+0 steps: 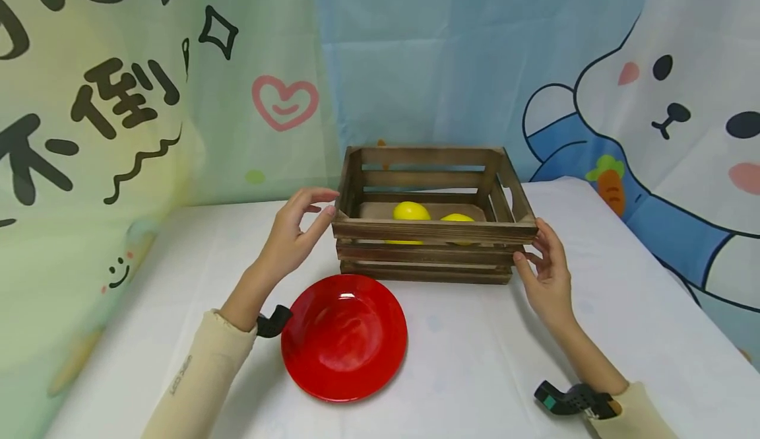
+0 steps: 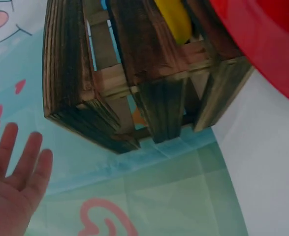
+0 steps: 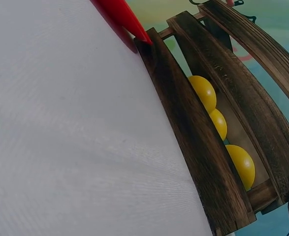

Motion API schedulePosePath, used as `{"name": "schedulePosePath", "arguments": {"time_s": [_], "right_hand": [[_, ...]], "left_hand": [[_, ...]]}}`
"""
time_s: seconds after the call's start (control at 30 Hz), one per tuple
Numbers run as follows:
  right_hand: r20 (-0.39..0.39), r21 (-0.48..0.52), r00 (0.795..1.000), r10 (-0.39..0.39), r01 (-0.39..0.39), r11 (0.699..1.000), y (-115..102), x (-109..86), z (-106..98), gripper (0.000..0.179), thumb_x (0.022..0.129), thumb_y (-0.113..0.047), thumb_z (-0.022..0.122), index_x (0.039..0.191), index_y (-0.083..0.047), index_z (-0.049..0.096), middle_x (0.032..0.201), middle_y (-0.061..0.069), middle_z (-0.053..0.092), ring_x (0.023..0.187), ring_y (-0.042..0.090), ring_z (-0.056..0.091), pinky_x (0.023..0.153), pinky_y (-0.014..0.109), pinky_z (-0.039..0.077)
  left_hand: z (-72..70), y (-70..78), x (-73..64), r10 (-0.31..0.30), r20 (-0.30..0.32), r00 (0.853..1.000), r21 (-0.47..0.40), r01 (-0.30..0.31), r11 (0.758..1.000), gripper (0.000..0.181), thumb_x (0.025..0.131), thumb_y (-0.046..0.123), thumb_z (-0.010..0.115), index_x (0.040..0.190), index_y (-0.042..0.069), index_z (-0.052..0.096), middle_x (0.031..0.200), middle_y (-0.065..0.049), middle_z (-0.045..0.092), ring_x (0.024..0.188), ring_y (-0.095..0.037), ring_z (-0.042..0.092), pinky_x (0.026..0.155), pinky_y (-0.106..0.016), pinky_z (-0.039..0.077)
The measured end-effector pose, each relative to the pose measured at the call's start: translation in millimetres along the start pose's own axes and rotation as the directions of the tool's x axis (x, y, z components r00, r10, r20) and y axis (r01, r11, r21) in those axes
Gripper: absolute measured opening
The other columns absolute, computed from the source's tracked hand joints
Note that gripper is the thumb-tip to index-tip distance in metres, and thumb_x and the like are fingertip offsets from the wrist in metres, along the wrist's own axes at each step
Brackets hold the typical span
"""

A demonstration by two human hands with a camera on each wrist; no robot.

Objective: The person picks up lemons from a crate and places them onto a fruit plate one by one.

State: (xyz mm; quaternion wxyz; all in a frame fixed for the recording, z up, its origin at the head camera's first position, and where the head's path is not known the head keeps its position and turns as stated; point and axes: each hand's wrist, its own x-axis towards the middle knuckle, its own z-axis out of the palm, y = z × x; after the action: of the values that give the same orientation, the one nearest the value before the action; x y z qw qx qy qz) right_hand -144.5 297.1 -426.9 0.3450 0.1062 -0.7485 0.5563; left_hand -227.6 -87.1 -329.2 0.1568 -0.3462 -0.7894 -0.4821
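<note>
Cream-sleeved, the left hand point(image 1: 297, 231), fingers apart, is beside the crate point(image 1: 433, 231). Close in front, a red plate point(image 1: 344, 338) could be knocked if the crate slid forward. Yellow fruit point(image 1: 411, 210) inside the crate, on the bench point(image 1: 469, 346), could roll should one end rise first. The right hand point(image 1: 549, 284) meets the crate's right corner, its grip impossible to tell; a weak hold might slip.

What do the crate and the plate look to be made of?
Crate: wood, apparently stained or scorched dark, with visible grain and uneven brown tones. Plate: glossy red with bright highlights; plastic or glazed ceramic, the look leaves it open.
</note>
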Motion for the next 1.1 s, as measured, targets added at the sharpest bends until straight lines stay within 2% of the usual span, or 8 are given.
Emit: {"name": "schedulePosePath", "arguments": {"time_s": [0.27, 0.53, 0.87, 1.1], "right_hand": [[0.02, 0.017, 0.999, -0.033, 0.032, 0.999, 0, -0.9, -1, 0.069, 0.086, 0.025, 0.051, 0.147, 0.002, 0.031, 0.135, -0.013, 0.045, 0.121, 0.004, 0.046, 0.093, 0.012, 0.041], [0.034, 0.019, 0.998, -0.056, 0.056, 0.998, 0, -1.3, -4, 0.068, 0.086, 0.026, 0.05, 0.147, 0.002, 0.03, 0.136, -0.012, 0.044, 0.122, 0.005, 0.046, 0.093, 0.014, 0.041], [0.028, 0.016, 0.997, -0.066, 0.065, 0.998, 2, 2.1, -4, 0.069, 0.085, 0.027, 0.05, 0.146, 0.003, 0.03, 0.137, -0.012, 0.043, 0.123, 0.005, 0.045, 0.094, 0.013, 0.041], [0.033, 0.032, 0.995, -0.096, 0.095, 0.995, 6, -0.6, -6, 0.071, 0.082, 0.03, 0.05, 0.146, 0.006, 0.03, 0.138, -0.011, 0.043, 0.12, 0.005, 0.047, 0.093, 0.012, 0.042]], "left_hand": [[10.3, 4.0, 20.7, 0.057, 0.135, 0.989, -0.031, -0.054, 0.998, 0.032, 0.093, 0.009, 0.065, 0.124, 0.002, 0.059, 0.123, -0.01, 0.06, 0.115, -0.022, 0.053, 0.096, -0.041, 0.046], [18.6, 3.3, 36.5, 0.087, 0.268, 0.959, -0.047, -0.078, 0.996, 0.036, 0.091, 0.008, 0.067, 0.125, 0.004, 0.057, 0.124, -0.009, 0.057, 0.114, -0.022, 0.054, 0.095, -0.041, 0.046], [21.9, 7.3, 60.6, 0.111, 0.341, 0.934, -0.02, -0.111, 0.994, 0.034, 0.093, 0.01, 0.066, 0.125, 0.004, 0.057, 0.123, -0.009, 0.058, 0.111, -0.022, 0.056, 0.092, -0.039, 0.048], [28.4, 11.6, 70.8, 0.138, 0.374, 0.917, -0.025, -0.138, 0.99, 0.033, 0.093, 0.011, 0.066, 0.124, 0.003, 0.057, 0.121, -0.011, 0.058, 0.111, -0.022, 0.058, 0.093, -0.041, 0.047]]}}
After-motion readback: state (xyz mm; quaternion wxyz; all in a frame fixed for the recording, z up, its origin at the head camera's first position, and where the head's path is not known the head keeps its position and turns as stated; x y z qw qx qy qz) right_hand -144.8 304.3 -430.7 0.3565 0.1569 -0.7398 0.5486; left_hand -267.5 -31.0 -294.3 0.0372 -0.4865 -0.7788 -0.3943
